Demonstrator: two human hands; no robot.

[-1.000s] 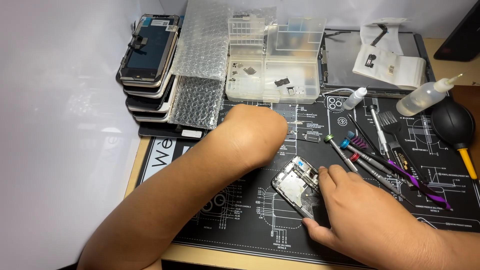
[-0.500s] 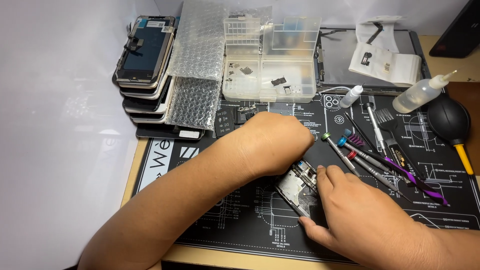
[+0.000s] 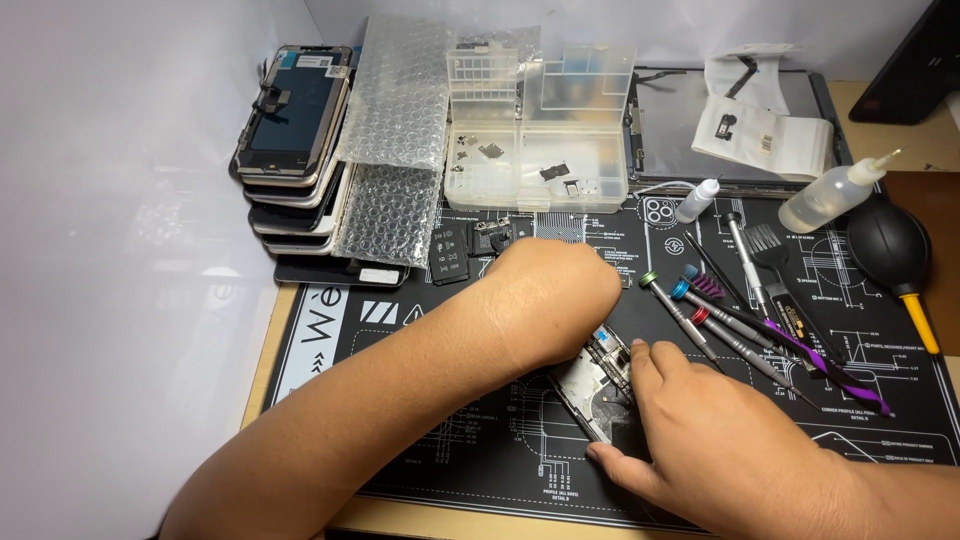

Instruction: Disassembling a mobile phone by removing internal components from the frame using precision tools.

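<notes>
An opened phone body [image 3: 600, 378], silver with its inner parts showing, lies tilted on the black printed work mat [image 3: 420, 440]. My right hand [image 3: 725, 445] grips it from the right, thumb on the upper edge and fingers around the lower corner. My left hand [image 3: 555, 295] is curled down over the phone's upper left part. Its fingertips are hidden beneath the hand, so whether they pinch anything cannot be seen.
Several screwdrivers [image 3: 700, 325] with coloured caps and a purple-handled tool [image 3: 820, 355] lie right of the phone. A clear parts box [image 3: 540, 130], bubble wrap [image 3: 395, 150], a stack of phone screens [image 3: 295, 150], two small bottles [image 3: 830, 198] and a black air blower [image 3: 890, 250] line the back.
My left hand has shifted right and slightly down, covering more of the phone. My right hand and the phone have stayed put.
</notes>
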